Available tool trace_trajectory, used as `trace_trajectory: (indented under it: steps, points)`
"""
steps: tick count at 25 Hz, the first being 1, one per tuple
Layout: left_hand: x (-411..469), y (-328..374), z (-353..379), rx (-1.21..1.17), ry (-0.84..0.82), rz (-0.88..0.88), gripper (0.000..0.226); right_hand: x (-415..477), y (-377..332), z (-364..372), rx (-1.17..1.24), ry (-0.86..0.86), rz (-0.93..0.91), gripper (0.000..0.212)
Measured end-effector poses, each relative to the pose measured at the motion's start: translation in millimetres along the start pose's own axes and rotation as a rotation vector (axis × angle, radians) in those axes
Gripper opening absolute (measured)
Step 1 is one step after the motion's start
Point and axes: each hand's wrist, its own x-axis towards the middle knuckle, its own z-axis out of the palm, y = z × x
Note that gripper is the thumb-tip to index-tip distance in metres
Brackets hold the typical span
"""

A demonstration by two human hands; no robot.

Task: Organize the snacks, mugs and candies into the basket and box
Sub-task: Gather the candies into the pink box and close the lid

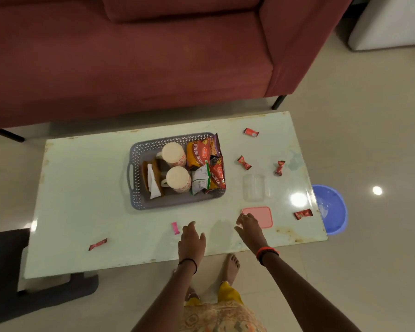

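A grey perforated basket (135,164) sits mid-table with two white mugs (172,154) lying in it, red and orange snack packets (201,154) on its right side and brown biscuits with a white napkin on its left. A clear plastic box (254,188) stands right of the basket, its pink lid (264,214) just in front. Several red candies lie loose: one far (251,132), two mid-right (244,162), one near the right edge (303,214), one front left (97,244). A pink candy (175,228) lies beside my left hand (192,240). My right hand (249,227) hovers at the lid's left edge. Both hands hold nothing.
The glass table (82,200) stands in front of a maroon sofa (130,56). A blue plastic tub (331,209) sits on the floor past the table's right edge. A dark chair (5,271) is at the front left. My bare feet are under the near edge.
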Motion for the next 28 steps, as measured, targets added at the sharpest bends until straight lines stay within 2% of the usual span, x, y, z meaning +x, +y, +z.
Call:
trace_trajectory:
  steps: [6, 12, 18, 22, 28]
  points:
    - [-14.4, -28.6, -47.8, -0.19, 0.154, -0.149, 0.039, -2.8, -89.0, 10.8, 0.159, 0.004, -0.081, 0.011]
    - [-14.4, -85.6, -84.6, -0.304, 0.261, -0.266, 0.037, -13.4, -162.0, 45.5, 0.25, -0.046, -0.145, 0.007]
    - [-8.2, -167.5, -121.3, -0.349, 0.278, -0.304, 0.035, -25.7, -188.2, 102.3, 0.221, -0.019, -0.046, 0.018]
    - [-0.3, -224.7, -146.1, -0.27, 0.291, -0.287, 0.03, -27.4, -194.7, 140.4, 0.169, 0.025, 0.031, 0.02]
    - [41.1, -282.6, -169.3, 0.132, 0.285, -0.062, 0.032, -12.9, -195.6, 171.0, 0.105, 0.136, 0.105, 0.022]
